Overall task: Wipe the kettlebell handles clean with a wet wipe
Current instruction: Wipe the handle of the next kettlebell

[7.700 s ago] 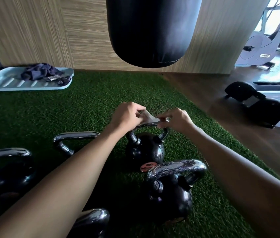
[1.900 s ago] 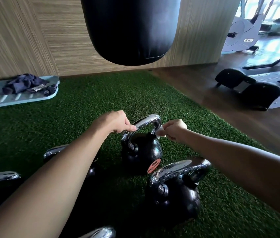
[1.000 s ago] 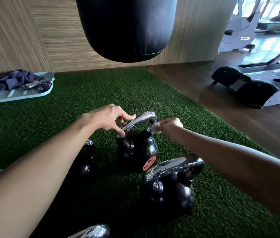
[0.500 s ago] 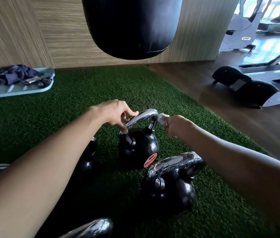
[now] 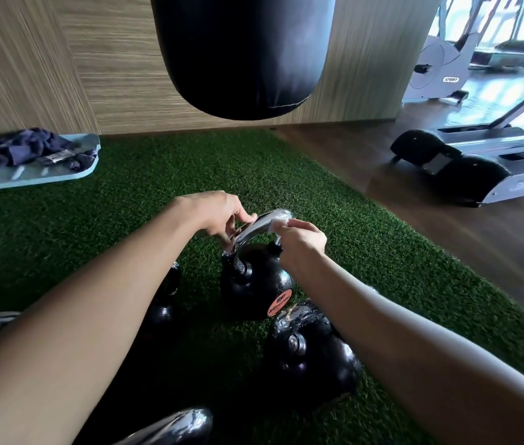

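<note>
A black kettlebell (image 5: 254, 284) with a chrome handle (image 5: 262, 221) and an orange label stands on the green turf. My left hand (image 5: 218, 213) pinches the left end of that handle. My right hand (image 5: 300, 244) grips a white wet wipe (image 5: 278, 224) and presses it against the right part of the handle. A second black kettlebell (image 5: 312, 358) stands nearer to me, its handle mostly hidden under my right forearm. Another kettlebell (image 5: 165, 303) sits partly hidden under my left forearm.
A black punching bag (image 5: 241, 53) hangs just above and beyond the kettlebells. A light blue tray (image 5: 29, 175) with dark cloth lies at the far left. More chrome handles (image 5: 170, 425) show at the bottom and left edges. Treadmills (image 5: 479, 165) stand on the wooden floor to the right.
My right hand with the wipe has slid from the handle's right end up onto its top. My left hand keeps its pinch on the left end. The kettlebell stays in place.
</note>
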The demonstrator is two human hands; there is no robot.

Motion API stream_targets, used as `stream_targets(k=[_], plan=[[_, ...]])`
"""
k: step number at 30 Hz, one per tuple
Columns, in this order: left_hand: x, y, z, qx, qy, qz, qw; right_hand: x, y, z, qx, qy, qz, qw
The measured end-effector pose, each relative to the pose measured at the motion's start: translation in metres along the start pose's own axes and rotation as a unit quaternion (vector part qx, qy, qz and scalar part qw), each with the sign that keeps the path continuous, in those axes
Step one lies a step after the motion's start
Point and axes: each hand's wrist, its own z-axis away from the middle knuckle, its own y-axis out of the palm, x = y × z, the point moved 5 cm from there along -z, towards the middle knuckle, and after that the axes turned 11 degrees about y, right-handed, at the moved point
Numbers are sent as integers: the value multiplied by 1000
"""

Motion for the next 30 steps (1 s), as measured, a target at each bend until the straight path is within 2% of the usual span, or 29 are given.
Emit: stream_targets(k=[3,7,11,18,21,27,30], plan=[[2,2,0,-1,0,12,1000,-6,7,21,-2,50,-116,992],[2,1,1,-3,9,-4,1000,-24,16,43,-24,31,-90,995],[2,2,2,3,11,-7,1000,-26,21,41,-56,0,-134,989],[0,-1,1,23,-8,-6,1000,-54,32,53,-54,-48,-107,992],[3,-1,0,33,-14,-20,999,-51,31,48,-52,-49,-137,988],[6,6,-2,37,-6,16,999,-94,41,54,-46,-34,-101,993],[7,8,-2,33,-9,19,999,-97,41,49,-30,-55,-89,994]])
